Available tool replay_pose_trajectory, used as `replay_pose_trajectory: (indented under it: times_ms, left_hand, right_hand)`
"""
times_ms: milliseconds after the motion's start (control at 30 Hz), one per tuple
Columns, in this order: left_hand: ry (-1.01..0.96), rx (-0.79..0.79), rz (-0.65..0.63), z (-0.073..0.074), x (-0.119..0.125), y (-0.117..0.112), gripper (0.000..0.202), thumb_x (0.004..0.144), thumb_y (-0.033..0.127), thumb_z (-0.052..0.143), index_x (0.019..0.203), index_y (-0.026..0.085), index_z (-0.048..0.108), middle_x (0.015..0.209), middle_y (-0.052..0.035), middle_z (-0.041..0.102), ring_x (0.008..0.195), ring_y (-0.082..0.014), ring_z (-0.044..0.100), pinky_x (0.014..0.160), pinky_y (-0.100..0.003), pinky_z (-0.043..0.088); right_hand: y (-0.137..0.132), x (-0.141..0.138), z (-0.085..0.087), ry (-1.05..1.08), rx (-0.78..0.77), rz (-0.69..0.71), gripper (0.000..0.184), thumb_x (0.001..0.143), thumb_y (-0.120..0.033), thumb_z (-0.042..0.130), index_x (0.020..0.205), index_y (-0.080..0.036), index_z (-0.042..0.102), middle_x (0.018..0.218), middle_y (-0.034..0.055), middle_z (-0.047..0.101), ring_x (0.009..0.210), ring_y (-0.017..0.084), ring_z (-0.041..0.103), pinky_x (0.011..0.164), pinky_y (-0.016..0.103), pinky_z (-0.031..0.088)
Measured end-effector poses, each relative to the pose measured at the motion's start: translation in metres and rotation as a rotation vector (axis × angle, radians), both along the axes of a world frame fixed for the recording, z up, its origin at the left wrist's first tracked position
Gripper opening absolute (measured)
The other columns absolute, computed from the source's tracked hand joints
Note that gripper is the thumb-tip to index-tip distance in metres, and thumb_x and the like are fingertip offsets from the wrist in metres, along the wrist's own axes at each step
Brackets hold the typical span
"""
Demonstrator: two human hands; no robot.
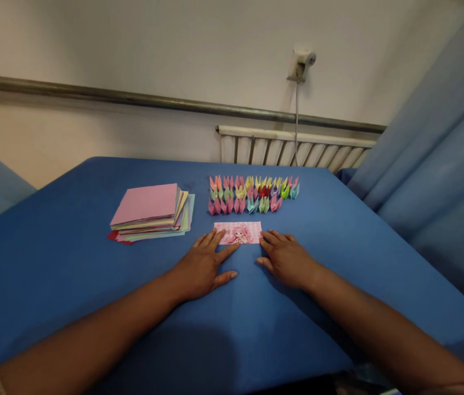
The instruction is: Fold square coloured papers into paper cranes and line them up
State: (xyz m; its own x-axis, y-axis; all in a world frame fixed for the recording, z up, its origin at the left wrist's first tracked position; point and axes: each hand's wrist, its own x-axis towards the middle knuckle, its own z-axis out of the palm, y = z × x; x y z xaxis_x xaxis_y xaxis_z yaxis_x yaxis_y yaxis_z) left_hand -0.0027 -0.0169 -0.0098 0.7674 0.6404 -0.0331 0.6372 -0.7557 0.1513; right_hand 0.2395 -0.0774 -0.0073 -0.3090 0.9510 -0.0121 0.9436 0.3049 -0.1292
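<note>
A small pink folded paper with a cartoon figure lies flat on the blue table. My left hand rests flat with fingers spread, its fingertips on the paper's lower left edge. My right hand lies palm down, fingers stretched, fingertips touching the paper's right end. Neither hand grips anything. Behind the paper stand three rows of small folded paper pieces in several colours. A stack of coloured paper sheets, pink on top, sits to the left.
A white radiator and a metal rail run along the wall behind the table. A wall socket with a cable hangs above the radiator. Blue cloth drapes at the right.
</note>
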Motion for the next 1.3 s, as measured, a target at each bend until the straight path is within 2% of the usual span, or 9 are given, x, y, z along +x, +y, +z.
replay_pose_trajectory:
  times_ms: [200,367,467,567,700,833,1000,1133,1300]
  left_hand:
    - [-0.006,0.032,0.073,0.005,0.006,-0.007,0.073,0.083,0.067,0.044,0.143,0.026,0.04,0.152,-0.0173,0.031,0.139,-0.0402,0.026,0.108,-0.053,0.024]
    - [0.018,0.086,0.124,0.012,-0.012,-0.008,0.067,0.085,0.063,0.045,0.138,0.021,0.048,0.147,-0.0187,0.039,0.133,-0.0381,0.038,0.108,-0.051,0.027]
    - [-0.004,0.131,0.15,0.014,-0.017,-0.002,0.058,0.089,0.057,0.042,0.13,0.019,0.056,0.141,-0.0176,0.047,0.128,-0.0355,0.044,0.105,-0.048,0.031]
    - [-0.048,0.133,0.174,0.017,-0.007,0.007,0.044,0.093,0.046,0.038,0.112,0.018,0.067,0.124,-0.0135,0.062,0.114,-0.0297,0.055,0.098,-0.043,0.038]
    - [-0.086,0.149,0.27,0.014,0.018,0.021,0.035,0.09,0.043,0.046,0.091,0.015,0.067,0.094,-0.0123,0.067,0.092,-0.027,0.06,0.086,-0.04,0.043]
    - [-0.24,0.177,0.349,-0.003,0.028,0.035,0.043,0.084,0.042,0.058,0.118,0.015,0.057,0.118,-0.0131,0.06,0.109,-0.0275,0.054,0.095,-0.04,0.04]
    - [-0.278,0.13,0.364,-0.017,0.019,0.041,0.058,0.084,0.052,0.054,0.128,0.015,0.051,0.133,-0.0137,0.054,0.122,-0.031,0.047,0.103,-0.045,0.036]
    - [-0.289,0.09,0.33,-0.015,0.016,0.041,0.057,0.083,0.049,0.055,0.13,0.017,0.05,0.133,-0.0121,0.054,0.124,-0.0302,0.046,0.104,-0.045,0.036]
    - [-0.294,0.058,0.307,-0.012,0.015,0.043,0.056,0.082,0.047,0.057,0.128,0.016,0.051,0.131,-0.0125,0.056,0.123,-0.0303,0.048,0.105,-0.045,0.035]
  right_hand:
    - [0.003,-0.016,0.001,-0.102,0.064,-0.005,0.049,0.093,-0.044,0.047,0.125,-0.008,0.058,0.133,0.0204,0.054,0.125,0.033,0.046,0.101,0.047,0.033]
    - [0.005,-0.016,0.0,-0.127,0.081,-0.042,0.039,0.095,-0.037,0.045,0.118,-0.012,0.062,0.124,0.0171,0.06,0.113,0.029,0.055,0.095,0.041,0.037]
    - [0.014,-0.015,0.006,-0.13,0.073,-0.064,0.039,0.096,-0.039,0.04,0.106,-0.011,0.067,0.109,0.0159,0.067,0.1,0.028,0.061,0.087,0.038,0.041]
    - [0.032,-0.016,0.01,-0.114,0.062,-0.13,0.043,0.096,-0.041,0.038,0.095,-0.012,0.069,0.098,0.0153,0.068,0.088,0.026,0.064,0.079,0.036,0.043]
    - [0.053,-0.011,-0.002,0.034,0.139,-0.254,0.041,0.088,-0.045,0.054,0.109,-0.011,0.062,0.107,0.0161,0.064,0.098,0.026,0.06,0.084,0.033,0.042]
    - [0.067,0.001,-0.019,0.213,0.152,-0.276,0.069,0.077,-0.056,0.065,0.128,-0.013,0.05,0.122,0.0161,0.056,0.115,0.027,0.05,0.095,0.037,0.038]
    - [0.076,0.009,-0.024,0.324,0.09,-0.234,0.056,0.071,-0.058,0.07,0.109,-0.018,0.06,0.107,0.01,0.061,0.101,0.024,0.056,0.087,0.035,0.041]
    - [0.079,0.007,-0.025,0.369,0.069,-0.237,0.049,0.068,-0.053,0.074,0.1,-0.019,0.06,0.105,0.008,0.06,0.1,0.023,0.055,0.084,0.034,0.041]
    - [0.077,0.003,-0.024,0.441,0.032,-0.196,0.048,0.068,-0.042,0.077,0.105,-0.018,0.057,0.106,0.0074,0.061,0.097,0.021,0.057,0.083,0.034,0.042]
